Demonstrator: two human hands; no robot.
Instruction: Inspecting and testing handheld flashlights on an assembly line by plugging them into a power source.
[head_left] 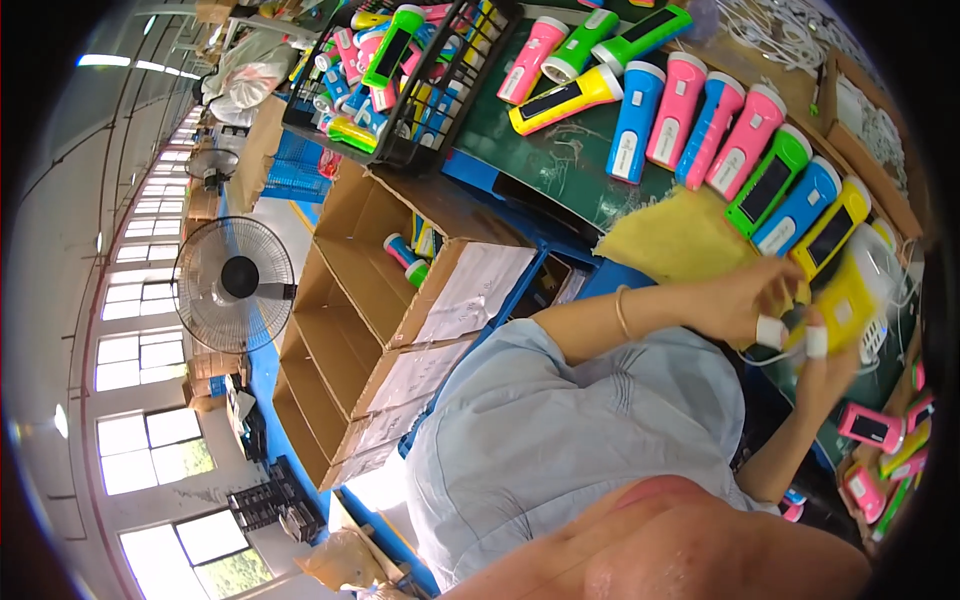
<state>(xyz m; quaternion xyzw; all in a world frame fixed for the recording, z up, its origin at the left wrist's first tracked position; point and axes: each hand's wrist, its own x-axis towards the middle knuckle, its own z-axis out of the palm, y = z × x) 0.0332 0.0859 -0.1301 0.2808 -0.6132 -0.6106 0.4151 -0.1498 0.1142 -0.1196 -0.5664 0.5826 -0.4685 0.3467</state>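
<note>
My left hand (750,303), with a bangle at its wrist, reaches in over the bench with curled fingers; what they hold is blurred. A white wrap covers one of its fingertips. Just to its right, my right hand (832,362) grips a yellow flashlight (846,300) with a whitish head, smeared by motion. White tape also shows on a digit of that hand. A thin white cable (762,360) loops below the fingers of both hands. Beyond them, a row of flashlights lies side by side, among them a yellow one (838,228), a blue one (798,207) and a green one (768,180).
A yellow cloth (672,238) lies on the green bench mat (520,135). A black crate (440,120) full of flashlights stands at the far left of the bench. Nearer are divided cardboard boxes (400,330) and a fan (237,278). More flashlights (872,428) lie at the right.
</note>
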